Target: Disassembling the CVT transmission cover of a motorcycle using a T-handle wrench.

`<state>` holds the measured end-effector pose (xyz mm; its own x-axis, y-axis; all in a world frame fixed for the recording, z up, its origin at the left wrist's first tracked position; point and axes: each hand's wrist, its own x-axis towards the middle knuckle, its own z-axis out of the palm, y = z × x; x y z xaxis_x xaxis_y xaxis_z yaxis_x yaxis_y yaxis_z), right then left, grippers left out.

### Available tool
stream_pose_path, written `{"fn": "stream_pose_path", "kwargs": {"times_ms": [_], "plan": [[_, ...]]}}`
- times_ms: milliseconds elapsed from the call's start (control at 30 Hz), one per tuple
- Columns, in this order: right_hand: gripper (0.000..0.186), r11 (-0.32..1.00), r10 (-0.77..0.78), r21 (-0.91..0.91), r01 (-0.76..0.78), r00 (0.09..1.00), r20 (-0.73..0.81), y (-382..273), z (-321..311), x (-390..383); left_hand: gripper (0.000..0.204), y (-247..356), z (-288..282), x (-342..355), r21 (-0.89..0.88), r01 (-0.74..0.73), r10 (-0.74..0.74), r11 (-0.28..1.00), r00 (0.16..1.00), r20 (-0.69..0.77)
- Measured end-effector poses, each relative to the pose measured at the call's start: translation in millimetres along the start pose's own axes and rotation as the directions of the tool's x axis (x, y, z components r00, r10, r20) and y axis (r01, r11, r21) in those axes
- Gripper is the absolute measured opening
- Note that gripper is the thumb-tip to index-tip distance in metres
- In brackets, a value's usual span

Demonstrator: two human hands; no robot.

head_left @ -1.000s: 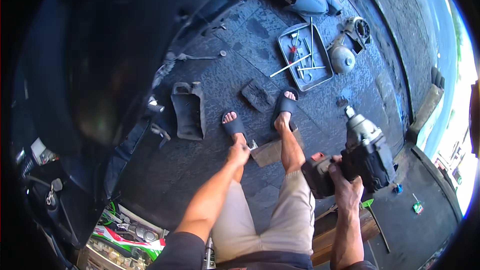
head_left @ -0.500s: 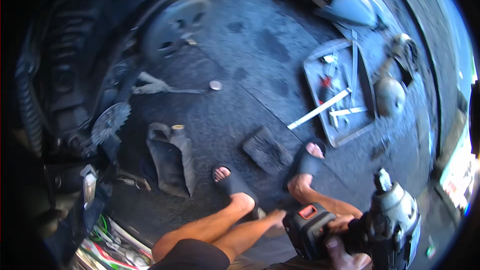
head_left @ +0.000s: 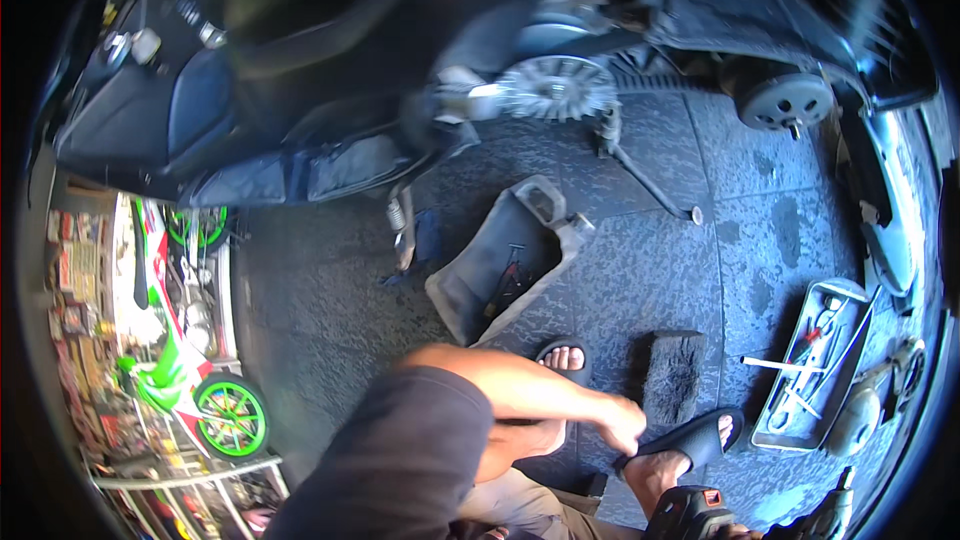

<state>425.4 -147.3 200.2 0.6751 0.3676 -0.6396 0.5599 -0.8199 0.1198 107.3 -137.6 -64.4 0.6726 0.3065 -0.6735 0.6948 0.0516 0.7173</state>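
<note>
My left hand (head_left: 622,424) hangs low beside my right foot, above the black sandal (head_left: 690,443). Its fingers are curled together, and anything inside them is hidden. At the lower right edge is a cordless impact wrench, its black battery (head_left: 690,512) and its metal nose (head_left: 845,488) both showing. My right hand is almost wholly cut off there, around the handle between these two parts. In front of me stands a scooter with a bare finned pulley (head_left: 558,88) on its side. A grey cut-open jug (head_left: 450,305) with a red-handled tool in it lies on the floor.
A dark worn block (head_left: 673,377) lies by my feet. To the right are a metal tray (head_left: 757,437) of tools and a rounded metal part (head_left: 856,418). The scooter's stand (head_left: 650,183) reaches down to the floor. Far left, a green-wheeled motorbike (head_left: 230,416) stands by packed shelves.
The view has swung left, bringing the scooter's side and the green-wheeled motorbike into sight. The impact wrench now sits lower in the picture, largely cut off. My left hand still hangs low.
</note>
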Motion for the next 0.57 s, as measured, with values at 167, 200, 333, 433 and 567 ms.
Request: {"fn": "stream_pose_path", "kwargs": {"times_ms": [167, 200, 333, 433, 567], "plan": [[0.052, 0.953, -0.151, 0.245, 0.181, 0.979, -0.134, 30, -1, 9, 0.036, -55, -1, -130, -0.392, -0.278, -0.254, 0.877, 0.423, -0.870], [0.053, 0.930, -0.180, 0.296, 0.218, 0.972, -0.150, 34, 3, 13, 0.041, -71, 8, -157, -0.372, -0.057, -0.351, 0.926, 0.225, -0.909], [0.055, 0.803, -0.312, 0.475, 0.360, 0.933, -0.179, 35, 16, 37, 0.059, -202, 100, -221, -0.911, 0.088, -0.777, 0.404, -0.493, -0.392], [0.057, 0.692, -0.355, 0.581, 0.428, 0.903, -0.242, 44, 18, 48, 0.043, -263, 96, -240, -0.960, -0.074, -0.785, 0.271, -0.595, -0.176], [0.060, 0.526, -0.421, 0.683, 0.507, 0.853, -0.309, 40, 12, 66, 0.074, -309, 47, -231, -0.934, -0.031, -0.800, 0.355, -0.527, -0.287]]}}
